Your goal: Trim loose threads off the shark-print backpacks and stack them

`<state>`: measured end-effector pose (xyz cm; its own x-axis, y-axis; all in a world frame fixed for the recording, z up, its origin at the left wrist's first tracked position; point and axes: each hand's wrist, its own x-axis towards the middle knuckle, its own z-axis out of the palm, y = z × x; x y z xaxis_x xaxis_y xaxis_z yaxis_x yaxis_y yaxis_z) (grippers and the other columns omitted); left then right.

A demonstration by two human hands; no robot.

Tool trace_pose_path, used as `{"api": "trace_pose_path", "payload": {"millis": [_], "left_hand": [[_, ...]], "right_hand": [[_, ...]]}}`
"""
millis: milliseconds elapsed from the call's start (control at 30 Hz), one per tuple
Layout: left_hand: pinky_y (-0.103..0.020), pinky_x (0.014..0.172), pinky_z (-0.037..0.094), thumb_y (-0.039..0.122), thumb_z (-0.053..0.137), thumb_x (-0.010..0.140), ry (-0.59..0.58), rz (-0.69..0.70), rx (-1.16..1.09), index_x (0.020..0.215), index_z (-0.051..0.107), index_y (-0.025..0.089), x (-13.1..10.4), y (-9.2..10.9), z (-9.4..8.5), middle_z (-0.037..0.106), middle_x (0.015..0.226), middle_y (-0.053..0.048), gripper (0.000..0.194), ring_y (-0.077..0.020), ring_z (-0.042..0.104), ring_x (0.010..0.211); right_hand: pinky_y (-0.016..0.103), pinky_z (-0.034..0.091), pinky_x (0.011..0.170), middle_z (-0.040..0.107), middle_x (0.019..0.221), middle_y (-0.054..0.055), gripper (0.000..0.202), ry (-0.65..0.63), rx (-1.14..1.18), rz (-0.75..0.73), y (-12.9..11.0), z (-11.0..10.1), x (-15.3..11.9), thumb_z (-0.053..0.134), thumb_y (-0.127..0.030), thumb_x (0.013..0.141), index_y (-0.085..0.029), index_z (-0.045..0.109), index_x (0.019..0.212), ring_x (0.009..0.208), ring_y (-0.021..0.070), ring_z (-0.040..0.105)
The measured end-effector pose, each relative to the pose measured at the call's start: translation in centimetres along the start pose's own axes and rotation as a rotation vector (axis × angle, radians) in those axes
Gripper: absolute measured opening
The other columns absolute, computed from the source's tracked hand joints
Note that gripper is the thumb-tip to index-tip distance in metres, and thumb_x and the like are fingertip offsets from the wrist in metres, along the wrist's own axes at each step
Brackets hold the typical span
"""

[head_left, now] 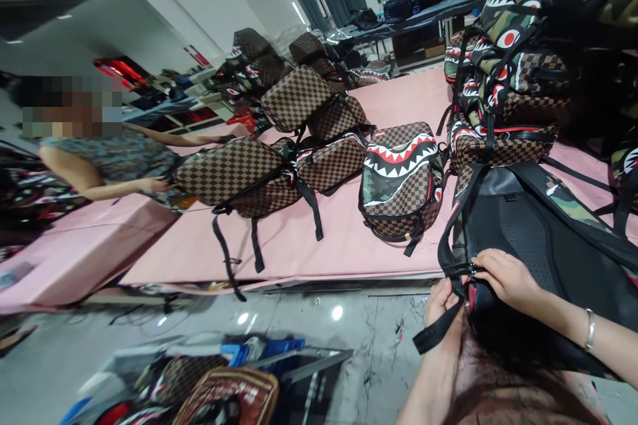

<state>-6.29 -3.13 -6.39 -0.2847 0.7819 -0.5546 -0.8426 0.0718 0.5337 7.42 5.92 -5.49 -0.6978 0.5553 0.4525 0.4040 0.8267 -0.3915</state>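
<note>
Two hands are at the edge of one backpack (528,239), which lies at the near right end of the pink-covered table (339,232) with its black padded back panel facing up. Your right hand (508,279), a silver bangle (589,329) on its wrist, has its fingertips pinched on the black buckle (467,270) at the panel's left side. Your left hand (445,312), just below, has its fingers closed around the black webbing strap (436,327), whose loose end hangs out to the left. Beyond your backpack rises a pile of checkered and camouflage backpacks (508,99). Left of it, a shark-mouth backpack (403,179) rests front up; farther left, a co-worker (134,159) has a hand at a brown checkered backpack (232,169).
</note>
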Motion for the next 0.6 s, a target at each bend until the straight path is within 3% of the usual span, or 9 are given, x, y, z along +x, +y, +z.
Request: {"api": "trace_pose_path", "payload": {"millis": [167, 300, 600], "left_hand": [[-0.029, 0.082, 0.047, 0.019, 0.068, 0.066, -0.012, 0.033, 0.048, 0.085, 0.07, 0.012, -0.36, -0.16, 0.19, 0.071, 0.089, -0.011, 0.02, -0.0224, 0.065, 0.09], [-0.025, 0.075, 0.048, 0.015, 0.066, 0.065, 0.001, 0.014, 0.049, 0.081, 0.071, 0.012, -0.23, -0.19, 0.17, 0.071, 0.087, -0.01, 0.017, -0.021, 0.065, 0.089], [-0.033, 0.079, 0.048, 0.016, 0.069, 0.062, 0.052, 0.018, 0.018, 0.078, 0.068, 0.011, 0.19, -0.89, -0.07, 0.07, 0.081, -0.011, 0.017, -0.0238, 0.066, 0.084]], "right_hand": [[0.03, 0.047, 0.071, 0.064, 0.082, 0.007, 0.022, 0.022, -0.044, -0.025, -0.39, 0.0, 0.33, 0.04, -0.018, 0.089, -0.016, 0.062, 0.087, 0.076, 0.0169, 0.058], [0.03, 0.047, 0.074, 0.064, 0.084, 0.008, 0.022, 0.041, -0.054, -0.031, -0.4, -0.05, 0.07, 0.041, -0.019, 0.09, -0.014, 0.061, 0.092, 0.08, 0.0172, 0.058], [0.029, 0.046, 0.071, 0.065, 0.084, 0.009, 0.022, 0.013, -0.092, -0.062, -0.49, -0.24, 0.38, 0.041, -0.018, 0.089, -0.014, 0.063, 0.09, 0.078, 0.0171, 0.058]]}}
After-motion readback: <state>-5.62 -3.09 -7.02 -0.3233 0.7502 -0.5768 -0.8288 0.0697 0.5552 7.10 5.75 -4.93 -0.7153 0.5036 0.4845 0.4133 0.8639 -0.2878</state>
